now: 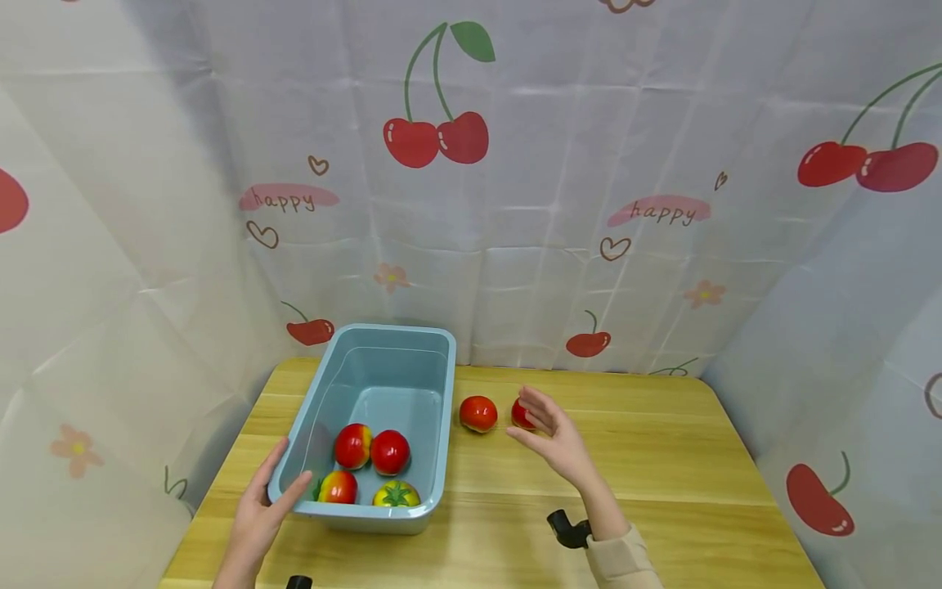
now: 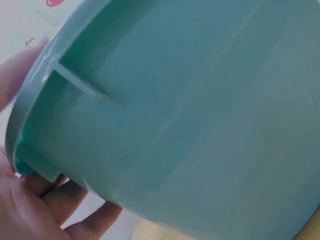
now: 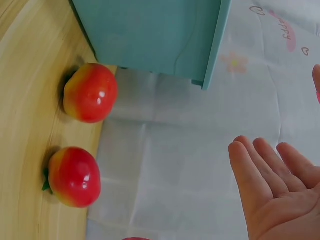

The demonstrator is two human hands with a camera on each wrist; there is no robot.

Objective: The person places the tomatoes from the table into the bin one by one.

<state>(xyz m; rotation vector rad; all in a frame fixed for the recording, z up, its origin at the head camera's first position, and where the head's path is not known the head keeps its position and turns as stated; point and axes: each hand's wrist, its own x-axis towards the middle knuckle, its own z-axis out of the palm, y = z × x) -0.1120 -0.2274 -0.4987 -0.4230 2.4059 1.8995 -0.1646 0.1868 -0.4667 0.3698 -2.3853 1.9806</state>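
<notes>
My left hand (image 1: 257,515) grips the near left corner of a light blue plastic bin (image 1: 401,401), the thumb over the rim and the fingers along the outer side. Several red and yellow toy tomatoes lie inside, among them a red one (image 1: 390,452) and one with a green star-shaped top (image 1: 396,494). Right of the bin, two more tomatoes rest on the table: one (image 1: 479,415) nearer the bin, the other (image 1: 520,415) partly hidden behind my right hand (image 1: 555,442). That hand is raised above the table with its fingers extended, holding nothing.
The wooden table (image 1: 662,474) stretches to the right of the bin. White curtains (image 1: 530,311) printed with cherries enclose its back and sides. Black wrist mounts (image 1: 568,530) sit at both wrists.
</notes>
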